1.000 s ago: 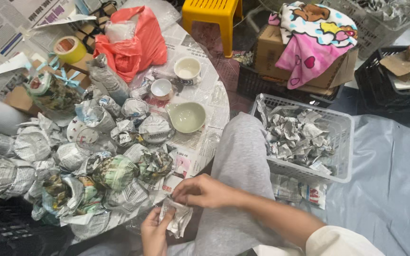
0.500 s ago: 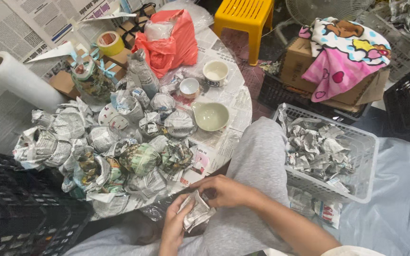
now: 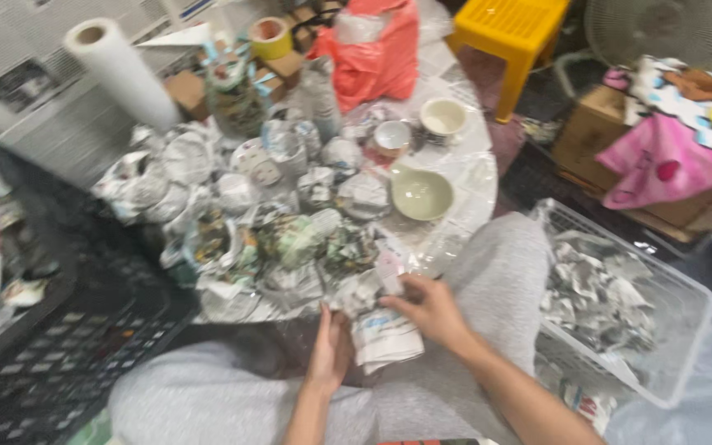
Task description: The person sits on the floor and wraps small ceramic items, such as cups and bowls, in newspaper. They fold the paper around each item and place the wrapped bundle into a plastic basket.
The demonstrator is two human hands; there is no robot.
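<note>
both hands grip a blurred newspaper-wrapped bundle, contents hidden.

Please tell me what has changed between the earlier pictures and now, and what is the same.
Both hands have lifted the crumpled newspaper-wrapped bundle from the lap up to the table's near edge. The left hand now supports its left side; the right hand grips its top. The view has also swung left. Unchanged: the pale green ceramic bowl, the wrapped pieces on the round table, and the white plastic basket of wrapped pieces.
</note>
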